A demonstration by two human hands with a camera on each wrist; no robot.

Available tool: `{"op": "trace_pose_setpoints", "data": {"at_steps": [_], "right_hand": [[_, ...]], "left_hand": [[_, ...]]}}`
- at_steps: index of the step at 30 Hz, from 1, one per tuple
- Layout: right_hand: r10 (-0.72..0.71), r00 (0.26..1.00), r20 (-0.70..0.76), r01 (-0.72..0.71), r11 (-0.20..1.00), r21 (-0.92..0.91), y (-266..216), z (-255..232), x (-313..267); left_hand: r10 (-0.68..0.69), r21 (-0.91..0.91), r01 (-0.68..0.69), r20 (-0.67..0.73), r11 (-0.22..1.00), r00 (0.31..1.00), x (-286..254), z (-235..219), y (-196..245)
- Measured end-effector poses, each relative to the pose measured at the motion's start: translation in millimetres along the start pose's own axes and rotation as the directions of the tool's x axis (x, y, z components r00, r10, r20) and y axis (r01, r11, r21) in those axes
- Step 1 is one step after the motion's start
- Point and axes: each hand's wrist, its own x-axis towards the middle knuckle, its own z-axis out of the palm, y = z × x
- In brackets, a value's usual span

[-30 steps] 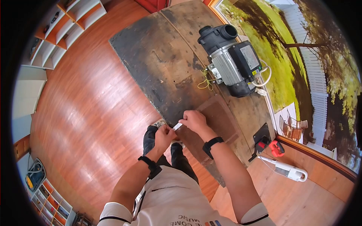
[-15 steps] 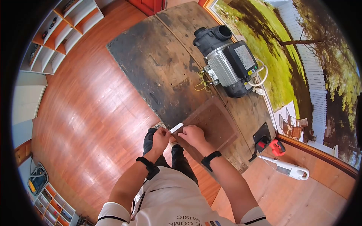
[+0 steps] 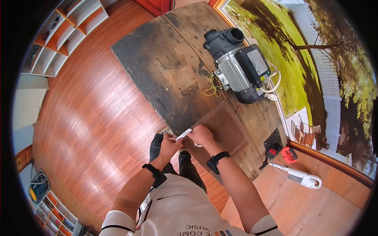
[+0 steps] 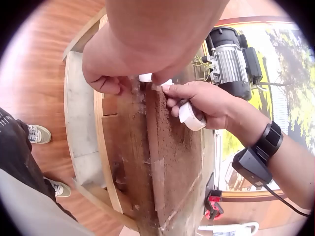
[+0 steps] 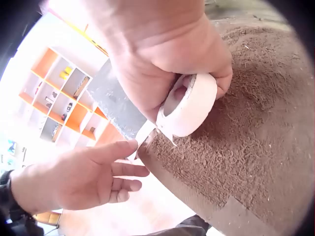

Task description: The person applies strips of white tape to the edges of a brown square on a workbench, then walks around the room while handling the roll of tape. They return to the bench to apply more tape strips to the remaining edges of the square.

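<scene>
A roll of white tape (image 5: 189, 108) is gripped in the right hand (image 5: 162, 59), with fingers curled round it; the head view has this hand (image 3: 201, 135) at the far end of a short white strip (image 3: 184, 134). The left hand (image 3: 169, 146) holds the near end of that strip at the table's corner edge. In the right wrist view, the left hand (image 5: 88, 179) has its thumb against the strip (image 5: 143, 133), other fingers bent loosely below. The left wrist view shows the roll (image 4: 192, 117) hanging under the right hand (image 4: 211, 101); the left fingertips are partly hidden.
A brown, rough-surfaced mat (image 3: 226, 128) lies on the worn wooden table (image 3: 157, 70). Farther back stands a motor pump (image 3: 240, 65) with yellow and white cables. Beyond the table's right end are a red-handled tool (image 3: 289, 155) and a white handheld device (image 3: 301, 177).
The right hand moved away from the strip's far end, then back onto it. The left hand has kept hold of the near end and shifted slightly. The roll now shows below the right hand.
</scene>
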Motion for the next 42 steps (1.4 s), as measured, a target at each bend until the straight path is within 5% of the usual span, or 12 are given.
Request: {"op": "trace_pose_setpoints", "data": {"at_steps": [6, 14, 19, 21, 22, 24, 25, 27, 31, 33, 37, 42], "right_hand": [[0.067, 0.998, 0.015, -0.067, 0.997, -0.045, -21.7, -16.0, -5.9], [0.044, 0.996, 0.073, -0.054, 0.988, 0.145, -5.5, -7.8, 8.0], [0.090, 0.996, -0.021, -0.084, 0.974, 0.213, 4.3, -4.4, 7.5], [0.001, 0.990, -0.142, 0.026, 0.983, 0.184, 10.9, -3.4, -6.7], [-0.083, 0.965, -0.249, 0.122, 0.982, 0.145, 12.9, -2.3, -17.5], [-0.227, 0.929, -0.294, 0.254, 0.965, 0.057, 15.5, -1.3, -37.0], [-0.369, 0.872, -0.321, 0.378, 0.925, -0.038, 14.2, -3.0, -42.7], [-0.339, 0.894, -0.293, 0.363, 0.931, 0.030, 10.4, 4.8, -40.7], [-0.332, 0.826, -0.455, 0.445, 0.880, 0.166, 6.7, 26.4, -30.5], [-0.299, 0.860, -0.414, 0.418, 0.878, 0.233, 7.4, 28.5, -23.3], [-0.184, 0.921, -0.342, 0.338, 0.814, 0.472, 14.0, 31.4, -15.1], [-0.023, 0.927, -0.374, 0.290, 0.677, 0.676, 26.4, 24.1, -42.5]], "left_hand": [[-0.247, -0.156, 0.307, 0.320, 0.939, 0.915, 13.7, -6.8, 16.0], [-0.219, -0.163, 0.299, 0.384, 0.940, 0.897, 16.1, -19.0, 17.6], [0.023, -0.199, 0.050, 0.351, 0.979, 0.936, 23.4, -24.9, -17.5], [0.069, -0.050, -0.057, 0.289, 0.997, 0.955, 21.6, -37.9, -21.4], [0.293, 0.207, -0.328, 0.186, 0.922, 0.938, 12.1, -49.5, -13.3], [0.565, 0.576, -0.648, 0.351, 0.498, 0.746, 4.7, -69.4, 7.0], [0.570, 0.577, -0.654, 0.356, 0.489, 0.740, 6.1, -71.8, 16.4], [0.730, 0.505, -0.850, 0.523, 0.150, 0.440, 7.7, -68.8, 32.6], [0.582, 0.466, -0.883, 0.732, -0.050, 0.354, 33.8, -48.1, 60.6], [0.570, 0.326, -0.917, 0.809, -0.229, 0.145, 46.1, -40.4, 64.5], [0.418, 0.151, -0.908, 0.908, -0.391, -0.029, 68.6, -40.3, 66.9], [0.434, 0.237, -0.907, 0.898, -0.348, 0.068, 58.1, -23.8, 60.1]]}}
